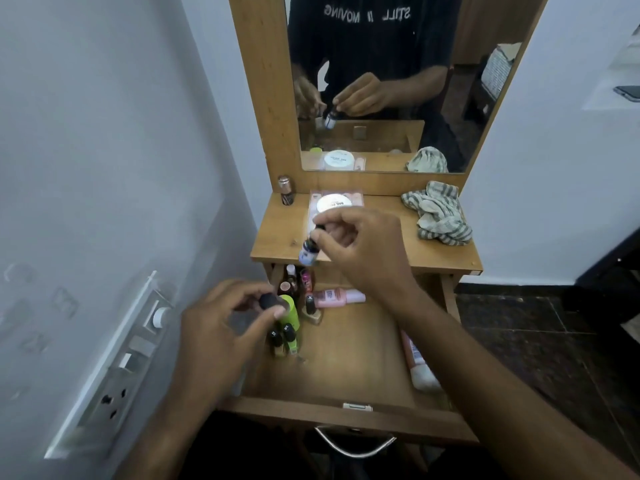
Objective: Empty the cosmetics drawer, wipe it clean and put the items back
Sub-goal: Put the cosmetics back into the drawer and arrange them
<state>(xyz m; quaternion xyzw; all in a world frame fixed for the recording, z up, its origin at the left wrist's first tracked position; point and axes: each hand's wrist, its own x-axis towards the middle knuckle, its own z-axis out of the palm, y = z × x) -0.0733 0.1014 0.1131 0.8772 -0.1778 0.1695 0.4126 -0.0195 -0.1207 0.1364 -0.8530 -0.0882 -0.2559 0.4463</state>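
The right hand point(360, 244) pinches a small dark bottle point(307, 252) by its cap, thumb and forefinger curled round the top, so that the bottle hangs over the front edge of the dresser top point(433, 251). The left hand point(221, 323) has its fingers curled round the black cap of a bright green bottle point(290, 311) that stands in the open drawer point(346, 355).

The drawer is pulled out toward the person, with its metal handle point(353, 445) at 6 o'clock. From the green bottle, more small bottles cluster at 12 o'clock in the drawer's far left corner, and two black-capped nail polish bottles point(282, 336) stand just beside it at 6 o'clock. A gold-based bottle point(311, 311) stands near it at 3 o'clock, and a pink bottle point(337, 296) lies on its side beyond that. A pale orange tube point(417, 362) lies along the drawer's right wall.

On the dresser top, a clear box with a round white lid point(334, 202) lies at 12 o'clock from the held bottle, a copper-capped bottle point(286, 190) stands in the far left corner, and a striped cloth point(440, 213) lies crumpled at the right. A mirror point(381, 81) rises behind. A switch panel point(121, 368) is on the wall at 9 o'clock.
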